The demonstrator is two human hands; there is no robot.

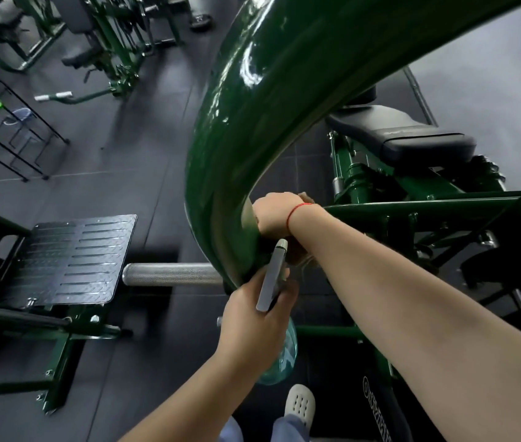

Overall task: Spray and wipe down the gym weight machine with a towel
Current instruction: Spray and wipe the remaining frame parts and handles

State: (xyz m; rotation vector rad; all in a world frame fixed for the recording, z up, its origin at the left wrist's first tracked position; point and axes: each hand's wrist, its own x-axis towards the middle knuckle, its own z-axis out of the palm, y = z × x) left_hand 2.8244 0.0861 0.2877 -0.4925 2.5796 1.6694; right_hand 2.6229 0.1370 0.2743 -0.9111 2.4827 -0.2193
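Towel (297,254), a brownish cloth, is bunched under the right hand (273,215) and pressed on the right-hand, inner face of the weight machine's curved green beam (252,122). Only scraps of it show above and below the hand. The fingers are hidden against the paint, but the knuckles look bent round the cloth, so I judge it gripped rather than pushed flat.

The beam's long axis sweeps from the far upper right down to the near centre, where it ends just left of both hands. Any wiping stroke has to follow that curve, up and away along the beam or down toward its near end. The right hand is the one already on the metal.

The left hand (252,317) sits nearer and lower, its fingers wrapped round the neck of a clear bluish spray bottle (281,355). A slim grey piece (273,275) is clamped in the same grip and points up toward the right wrist. Whether it is the sprayer's own head or a separate object I cannot tell.

A knurled steel peg (169,275) sticks out left from the beam.

Faint lettering on the black seat (412,135) is too dim to read. White letters on a black pad (377,409) at the near right are cut off and illegible.
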